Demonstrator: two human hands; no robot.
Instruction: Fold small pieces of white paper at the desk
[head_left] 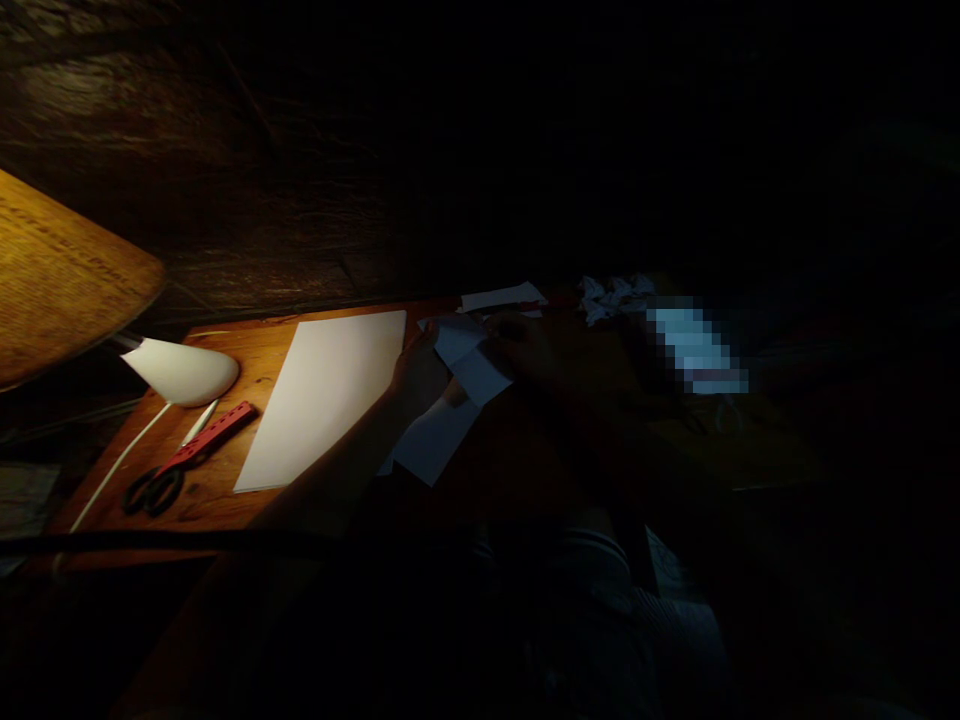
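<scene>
A creased, partly folded piece of white paper (480, 365) is held up between my two hands over the middle of the table. My left hand (421, 365) is closed on its left side, with the fingers partly hidden behind it. At the upper right edge of the paper, my right hand (529, 345) is closed on it, though deep shadow hides most of those fingers. Just below lies another loose piece of paper (439, 440) on the wooden table. To the left of my left hand rests a stack of white sheets (322, 400).
Red-sheathed scissors (206, 440) with black handles lie at the left, beside a white lamp base (184, 372) with a cord. Behind my hands is a paper strip (502, 297). Folded paper pieces (615, 298) and a pixelated bright patch (697, 345) are farther right.
</scene>
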